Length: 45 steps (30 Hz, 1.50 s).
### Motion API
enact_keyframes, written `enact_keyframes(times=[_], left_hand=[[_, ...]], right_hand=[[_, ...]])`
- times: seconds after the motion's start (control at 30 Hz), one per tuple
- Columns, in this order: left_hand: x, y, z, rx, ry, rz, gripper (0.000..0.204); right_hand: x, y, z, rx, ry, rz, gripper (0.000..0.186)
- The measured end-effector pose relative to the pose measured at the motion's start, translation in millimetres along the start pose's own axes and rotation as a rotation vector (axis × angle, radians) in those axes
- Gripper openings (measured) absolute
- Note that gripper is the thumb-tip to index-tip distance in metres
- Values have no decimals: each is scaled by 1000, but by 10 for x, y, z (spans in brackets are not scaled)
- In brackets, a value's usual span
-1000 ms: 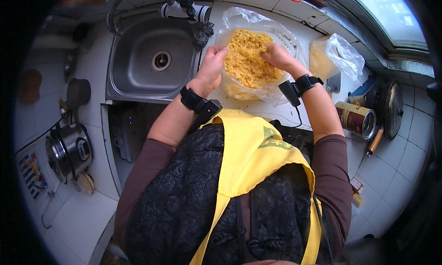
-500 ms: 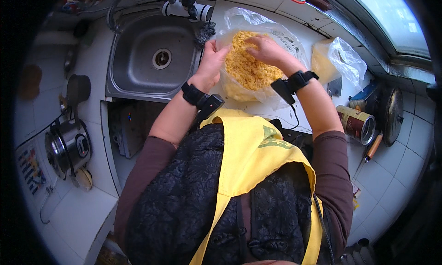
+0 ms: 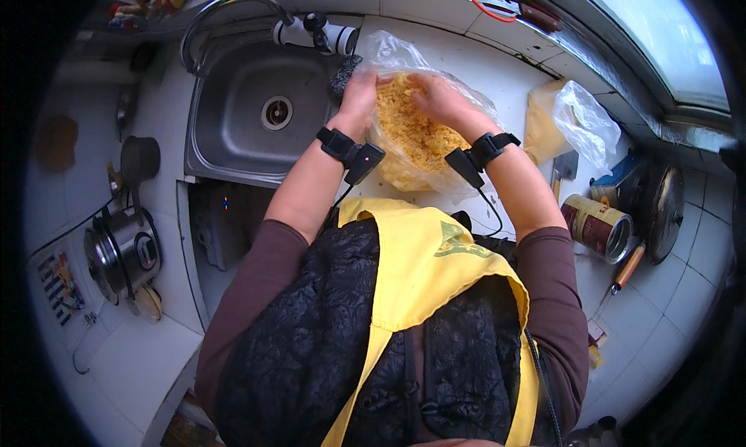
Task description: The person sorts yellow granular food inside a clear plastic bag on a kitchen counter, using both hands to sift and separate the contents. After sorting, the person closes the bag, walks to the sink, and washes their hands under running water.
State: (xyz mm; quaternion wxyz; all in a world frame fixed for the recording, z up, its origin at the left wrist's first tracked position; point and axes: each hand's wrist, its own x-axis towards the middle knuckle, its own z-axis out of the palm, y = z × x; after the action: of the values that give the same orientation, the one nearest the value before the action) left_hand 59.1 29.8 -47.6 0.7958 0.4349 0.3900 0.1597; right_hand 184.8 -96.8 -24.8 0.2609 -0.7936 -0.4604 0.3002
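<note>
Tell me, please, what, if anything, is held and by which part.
The left hand seems to pinch the plastic bag by its left rim; whether the right hand, at the yellow crumbs, grips any is hidden.

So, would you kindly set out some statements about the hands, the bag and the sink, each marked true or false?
1. The left hand is at the left side of the plastic bag. True.
2. The sink is to the right of the bag. False: it is to the left.
3. The right hand is at the bag's opening. True.
4. The crumbly yellow food is in the sink. False: it is in the bag.
5. Both wrists wear black straps. True.
6. The apron is blue. False: it is yellow.
</note>
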Motion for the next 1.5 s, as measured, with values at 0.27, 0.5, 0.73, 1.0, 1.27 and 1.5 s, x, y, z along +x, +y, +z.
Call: enact_keyframes(times=[0.27,0.5,0.73,1.0,1.27,1.5], left_hand=[[-316,141,255,-2,-43,-121,23],[-331,151,568,-116,-103,-255,19],[-278,146,476,365,-167,-33,44],[-135,133,312,483,-441,12,47],[142,224,367,922,-323,48,27],[197,178,491,790,-259,-100,32]], right_hand=[[-534,90,-125,-11,397,-353,27],[-906,123,-159,-192,374,-419,35],[-782,2,73,-304,39,-103,44],[-710,140,119,-350,294,-357,49],[-649,185,109,-288,157,-347,32],[-711,128,-62,-339,111,-474,20]])
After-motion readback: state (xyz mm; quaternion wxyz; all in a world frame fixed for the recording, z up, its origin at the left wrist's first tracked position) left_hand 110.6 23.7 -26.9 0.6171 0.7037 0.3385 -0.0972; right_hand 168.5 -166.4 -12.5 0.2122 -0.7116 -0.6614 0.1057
